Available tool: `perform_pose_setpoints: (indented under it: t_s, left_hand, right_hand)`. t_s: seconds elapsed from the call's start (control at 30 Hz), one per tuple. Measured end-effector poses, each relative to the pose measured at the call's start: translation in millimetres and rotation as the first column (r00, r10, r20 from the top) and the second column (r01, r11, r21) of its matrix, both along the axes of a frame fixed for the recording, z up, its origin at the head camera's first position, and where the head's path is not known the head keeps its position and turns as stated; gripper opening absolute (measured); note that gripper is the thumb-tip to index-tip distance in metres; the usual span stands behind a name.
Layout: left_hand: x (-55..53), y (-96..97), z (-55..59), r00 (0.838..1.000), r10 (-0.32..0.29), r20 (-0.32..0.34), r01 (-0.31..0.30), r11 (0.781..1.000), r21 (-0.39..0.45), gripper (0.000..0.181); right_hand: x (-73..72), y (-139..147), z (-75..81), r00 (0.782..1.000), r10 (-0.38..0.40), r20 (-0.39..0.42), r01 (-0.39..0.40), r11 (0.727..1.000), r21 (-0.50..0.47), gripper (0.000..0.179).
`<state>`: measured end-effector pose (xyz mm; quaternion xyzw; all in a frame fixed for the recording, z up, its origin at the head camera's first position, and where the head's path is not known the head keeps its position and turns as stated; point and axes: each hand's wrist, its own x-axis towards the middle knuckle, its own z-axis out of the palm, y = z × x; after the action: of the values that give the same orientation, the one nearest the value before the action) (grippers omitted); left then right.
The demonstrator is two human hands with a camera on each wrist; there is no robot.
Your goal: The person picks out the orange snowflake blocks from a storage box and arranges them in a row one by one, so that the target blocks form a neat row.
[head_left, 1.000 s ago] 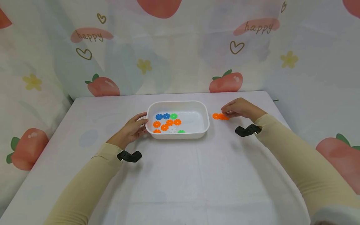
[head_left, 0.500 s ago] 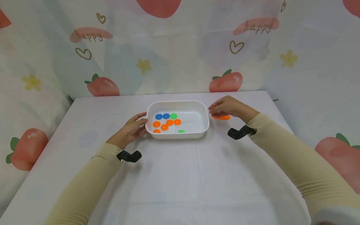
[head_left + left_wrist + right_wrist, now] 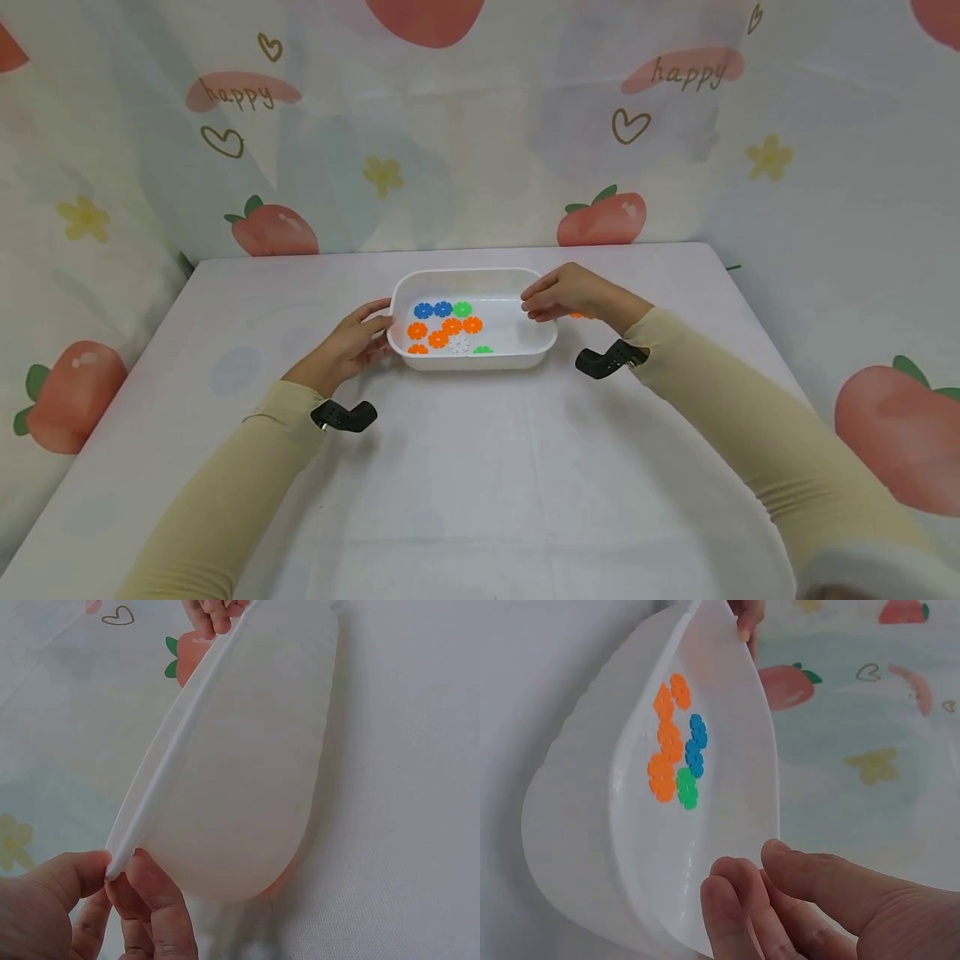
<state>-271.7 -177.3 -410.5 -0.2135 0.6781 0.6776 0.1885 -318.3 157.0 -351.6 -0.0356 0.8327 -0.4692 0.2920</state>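
A white plastic tub (image 3: 517,361) stands on the table, with blue, green, orange and white notched plastic discs inside, such as an orange disc (image 3: 452,326) and a blue disc (image 3: 423,311). My left hand (image 3: 347,350) pinches the tub's left rim between thumb and fingers, as the left wrist view shows closely. Over the tub's right end is my right hand (image 3: 570,293), its fingers bent and the thumb near them. No disc shows between those fingertips in the right wrist view (image 3: 772,900), though the fingers could hide one.
Orange discs (image 3: 583,316) lie on the white-covered table (image 3: 465,467) right of the tub, partly hidden by the right hand. A cloth backdrop (image 3: 480,167) printed with fruit and hearts rises behind the table and at both sides.
My right hand has moved left, from the orange discs on the table to above the tub's right end. The left hand and the tub have stayed put.
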Motion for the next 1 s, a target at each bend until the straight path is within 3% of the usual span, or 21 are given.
perform_pose_setpoints:
  t_s: [0.2, 0.6, 1.0]
  left_hand:
    - [-0.7, -1.9, -0.4, 1.000, -0.007, -0.003, 0.007, 1.000, -0.001, 0.048]
    - [0.8, -1.2, 3.3, 1.000, -0.010, -0.010, 0.010, 1.000, 0.002, 0.048]
    - [2.0, -1.6, 2.1, 1.000, -0.010, -0.013, 0.010, 1.000, 0.021, 0.048]
  right_hand:
    - [-1.1, -18, -5.8, 1.000, 0.014, 0.018, -0.014, 1.000, -0.002, 0.037]
    - [-1.9, -38, -15.3, 0.999, -0.038, 0.033, 0.038, 0.999, -0.001, 0.038]
    - [-2.3, -56, -31.5, 0.997, -0.055, -0.055, 0.058, 0.996, 0.065, 0.035]
